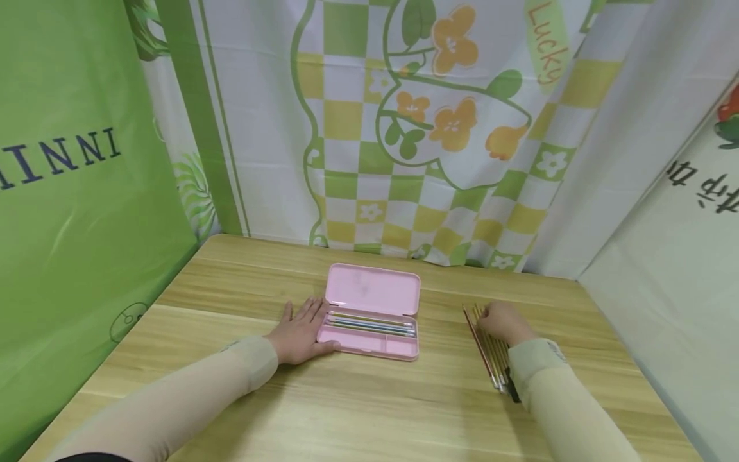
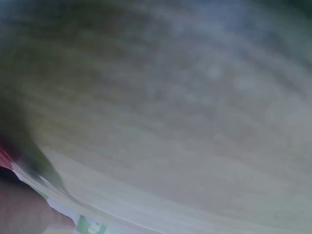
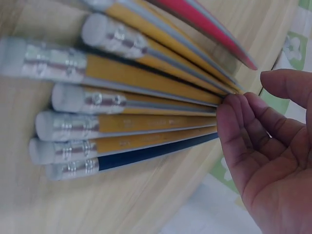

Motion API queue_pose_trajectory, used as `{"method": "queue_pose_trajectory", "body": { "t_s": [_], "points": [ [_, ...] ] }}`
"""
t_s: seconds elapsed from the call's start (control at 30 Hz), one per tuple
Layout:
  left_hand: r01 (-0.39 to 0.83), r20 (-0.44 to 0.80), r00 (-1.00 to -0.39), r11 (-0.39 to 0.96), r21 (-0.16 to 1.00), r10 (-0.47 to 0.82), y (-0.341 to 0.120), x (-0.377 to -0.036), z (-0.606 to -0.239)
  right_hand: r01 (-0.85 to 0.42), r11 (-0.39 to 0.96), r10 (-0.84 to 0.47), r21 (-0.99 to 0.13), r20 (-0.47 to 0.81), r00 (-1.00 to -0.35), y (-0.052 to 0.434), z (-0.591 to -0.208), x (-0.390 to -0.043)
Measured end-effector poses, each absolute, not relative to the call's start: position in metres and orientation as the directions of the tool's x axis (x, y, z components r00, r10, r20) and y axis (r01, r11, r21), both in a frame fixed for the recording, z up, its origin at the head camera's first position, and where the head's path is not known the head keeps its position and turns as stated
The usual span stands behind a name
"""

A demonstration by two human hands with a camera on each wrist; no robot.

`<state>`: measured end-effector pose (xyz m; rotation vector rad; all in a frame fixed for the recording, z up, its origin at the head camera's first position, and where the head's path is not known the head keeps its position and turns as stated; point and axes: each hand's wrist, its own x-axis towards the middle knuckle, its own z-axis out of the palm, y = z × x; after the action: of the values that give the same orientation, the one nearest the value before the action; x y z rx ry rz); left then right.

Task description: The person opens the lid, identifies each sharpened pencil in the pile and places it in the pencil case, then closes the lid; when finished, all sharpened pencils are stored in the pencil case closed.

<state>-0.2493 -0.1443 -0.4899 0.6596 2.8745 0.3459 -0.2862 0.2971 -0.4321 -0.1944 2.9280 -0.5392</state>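
A pink pencil case (image 1: 373, 289) lies with its lid raised on the wooden table. Several pencils (image 1: 369, 325) fill its back compartment; the front compartments look bare. My left hand (image 1: 301, 332) rests flat with spread fingers at the case's left side, the thumb by its front corner. To the right, my right hand (image 1: 505, 323) is over a group of loose pencils, mostly yellow (image 3: 156, 121), with a red one (image 3: 209, 27) and a dark one (image 3: 146, 155). In the right wrist view its fingertips touch the yellow pencils' far ends, and the thumb stands apart from them.
Wooden table (image 1: 369, 410) spreads around the case and pencils. A patterned curtain (image 1: 346, 212) hangs along its back edge, a green cloth (image 1: 69, 256) at the left and a pale one (image 1: 664, 269) at the right. The left wrist view is mostly blurred.
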Motion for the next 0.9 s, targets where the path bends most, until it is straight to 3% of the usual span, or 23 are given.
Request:
{"method": "queue_pose_trajectory", "body": {
  "t_s": [0.4, 0.9],
  "points": [
    [0.413, -0.115, -0.886, 0.877, 0.245, 0.449, -0.145, -0.252, -0.492, -0.128, 0.971, -0.151, -0.202, -0.103, -0.983, 0.279, -0.432, -0.285],
    [0.414, -0.11, -0.886, 0.876, 0.249, 0.45, -0.143, -0.25, -0.487, -0.149, 0.983, -0.159, -0.106, -0.086, -0.984, 0.265, -0.436, -0.288]
  ]
}}
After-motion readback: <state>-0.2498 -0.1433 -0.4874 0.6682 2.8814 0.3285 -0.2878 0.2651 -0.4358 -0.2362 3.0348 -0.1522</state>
